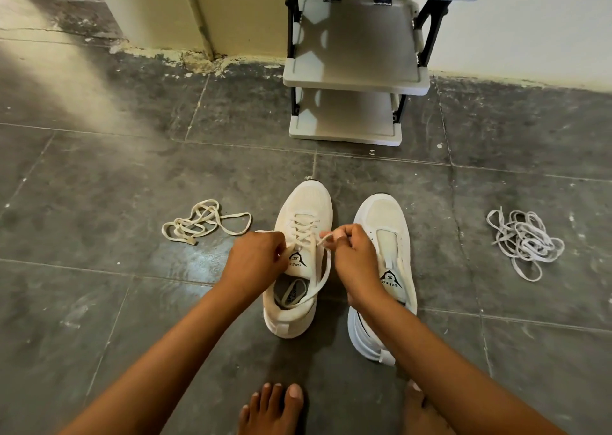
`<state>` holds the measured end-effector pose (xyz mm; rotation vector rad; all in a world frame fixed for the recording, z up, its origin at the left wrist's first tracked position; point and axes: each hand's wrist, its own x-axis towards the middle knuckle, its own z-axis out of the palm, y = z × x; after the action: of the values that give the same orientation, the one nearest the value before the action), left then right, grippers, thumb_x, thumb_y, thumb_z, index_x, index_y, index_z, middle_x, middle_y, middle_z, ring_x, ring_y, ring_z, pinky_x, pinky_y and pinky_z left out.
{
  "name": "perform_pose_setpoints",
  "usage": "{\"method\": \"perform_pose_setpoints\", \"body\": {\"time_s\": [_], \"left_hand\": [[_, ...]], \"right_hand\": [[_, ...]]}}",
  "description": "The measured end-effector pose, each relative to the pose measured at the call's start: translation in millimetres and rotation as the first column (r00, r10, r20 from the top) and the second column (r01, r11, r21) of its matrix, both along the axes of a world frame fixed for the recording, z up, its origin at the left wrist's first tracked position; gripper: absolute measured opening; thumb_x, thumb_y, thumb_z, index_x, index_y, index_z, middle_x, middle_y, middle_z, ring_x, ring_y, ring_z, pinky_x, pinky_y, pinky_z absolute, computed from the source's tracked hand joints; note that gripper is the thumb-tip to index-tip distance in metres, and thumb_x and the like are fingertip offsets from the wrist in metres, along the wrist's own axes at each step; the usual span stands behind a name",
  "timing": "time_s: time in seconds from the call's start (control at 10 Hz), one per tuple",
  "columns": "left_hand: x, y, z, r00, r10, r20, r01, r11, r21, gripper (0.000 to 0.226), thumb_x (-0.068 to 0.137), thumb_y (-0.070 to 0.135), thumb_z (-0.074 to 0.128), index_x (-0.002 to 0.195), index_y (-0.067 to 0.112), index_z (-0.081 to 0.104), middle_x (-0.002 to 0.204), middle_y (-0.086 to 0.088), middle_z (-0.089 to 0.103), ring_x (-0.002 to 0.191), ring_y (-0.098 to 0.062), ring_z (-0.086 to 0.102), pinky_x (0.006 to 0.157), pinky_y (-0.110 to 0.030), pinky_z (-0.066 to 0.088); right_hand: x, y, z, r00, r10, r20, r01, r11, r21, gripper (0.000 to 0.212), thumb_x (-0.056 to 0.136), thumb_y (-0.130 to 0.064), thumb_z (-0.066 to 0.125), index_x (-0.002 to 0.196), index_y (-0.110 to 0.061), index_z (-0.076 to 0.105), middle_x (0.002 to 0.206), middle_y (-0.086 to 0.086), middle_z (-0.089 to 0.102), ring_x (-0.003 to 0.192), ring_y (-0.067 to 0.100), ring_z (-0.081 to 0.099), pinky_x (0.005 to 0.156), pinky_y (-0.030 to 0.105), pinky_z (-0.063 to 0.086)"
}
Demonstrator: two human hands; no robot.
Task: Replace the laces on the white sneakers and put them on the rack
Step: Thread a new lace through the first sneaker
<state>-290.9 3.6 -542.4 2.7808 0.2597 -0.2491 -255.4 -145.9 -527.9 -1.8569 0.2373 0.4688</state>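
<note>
— Fingers point(276, 240) of the left hand point(253, 257)?
— Curled, pinching the cream lace point(323, 277) on the left white mesh sneaker point(299, 259).
— Right hand point(356, 257)?
— Gripping the other end. Sneaker's on the grey tiled floor point(99, 302).

Both forearms reach forward, converging. Left hand point(253, 257) fingers curled, pinching. Right hand point(352, 255) fingers curled, pinching. 2 bare feet point(271, 411) below.
</note>
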Motion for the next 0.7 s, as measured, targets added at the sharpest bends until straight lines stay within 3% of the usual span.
{"method": "perform_pose_setpoints", "body": {"time_s": [0.1,0.2,0.3,0.4,0.5,0.6,0.7], "left_hand": [[7.1,-1.6,-2.1,0.998,-0.029,-0.062,0.031,0.999,0.030,0.028,0.091,0.039,0.054,0.089,0.013,0.066,0.085,-0.005,0.066,0.078,-0.021,0.060,0.067,-0.031,0.049],[12.5,-0.1,-2.5,0.995,-0.011,-0.100,0.010,1.000,-0.016,0.025,0.089,0.036,0.057,0.090,0.013,0.067,0.086,-0.005,0.068,0.080,-0.022,0.063,0.070,-0.033,0.054],[14.5,1.2,-0.6,0.994,-0.012,-0.108,0.008,0.999,-0.037,0.021,0.086,0.035,0.061,0.094,0.016,0.066,0.089,-0.003,0.069,0.083,-0.020,0.064,0.071,-0.031,0.053],[15.3,0.9,2.4,0.994,-0.017,-0.108,0.014,1.000,-0.027,0.025,0.084,0.034,0.063,0.101,0.015,0.063,0.092,-0.005,0.069,0.084,-0.021,0.064,0.071,-0.031,0.051],[16.2,2.1,1.2,0.995,-0.014,-0.097,0.013,1.000,-0.017,0.026,0.083,0.034,0.064,0.101,0.015,0.063,0.093,-0.006,0.069,0.085,-0.022,0.063,0.071,-0.031,0.051],[16.0,3.1,0.4,0.995,-0.005,-0.096,0.002,1.000,-0.026,0.025,0.083,0.034,0.064,0.097,0.013,0.064,0.090,-0.005,0.068,0.083,-0.021,0.063,0.071,-0.032,0.052],[16.6,1.9,-0.7,0.993,-0.021,-0.115,0.020,1.000,-0.008,0.022,0.085,0.032,0.061,0.087,0.011,0.063,0.083,-0.006,0.065,0.078,-0.023,0.062,0.066,-0.031,0.049]], "right_hand": [[18.7,-7.4,55.7,0.979,-0.028,-0.200,0.139,0.813,0.566,0.021,0.100,-0.012,0.033,0.086,-0.010,0.048,0.070,0.002,0.070,0.065,0.011,0.066,0.079,0.031,0.057],[41.7,-25.8,118.8,0.969,0.034,-0.244,0.214,0.380,0.900,0.012,0.082,0.000,0.041,0.077,-0.009,0.046,0.048,-0.003,0.050,0.038,0.004,0.048,0.055,0.021,0.056],[53.0,-34.2,131.9,0.976,0.147,-0.159,0.085,0.417,0.905,0.011,0.087,-0.009,0.039,0.080,-0.012,0.047,0.045,-0.009,0.036,0.032,0.001,0.031,0.035,0.012,0.034],[54.3,-30.2,81.9,0.920,0.372,0.127,-0.368,0.928,-0.049,0.026,0.097,-0.035,0.046,0.090,-0.014,0.058,0.063,-0.011,0.053,0.051,0.004,0.045,0.049,0.019,0.038],[46.0,-31.3,26.9,0.662,0.735,-0.143,-0.611,0.420,-0.671,0.043,0.088,-0.052,0.054,0.087,-0.012,0.069,0.073,-0.001,0.063,0.067,0.012,0.055,0.064,0.027,0.044],[43.8,-36.7,17.7,0.678,0.724,-0.125,-0.670,0.540,-0.510,0.027,0.091,-0.035,0.057,0.081,-0.013,0.071,0.059,-0.005,0.052,0.055,0.007,0.045,0.053,0.022,0.032],[45.1,-38.2,26.0,0.728,0.677,0.109,-0.582,0.694,-0.424,0.024,0.093,-0.023,0.056,0.072,-0.020,0.066,0.066,-0.008,0.051,0.061,0.007,0.045,0.062,0.024,0.033]]}}
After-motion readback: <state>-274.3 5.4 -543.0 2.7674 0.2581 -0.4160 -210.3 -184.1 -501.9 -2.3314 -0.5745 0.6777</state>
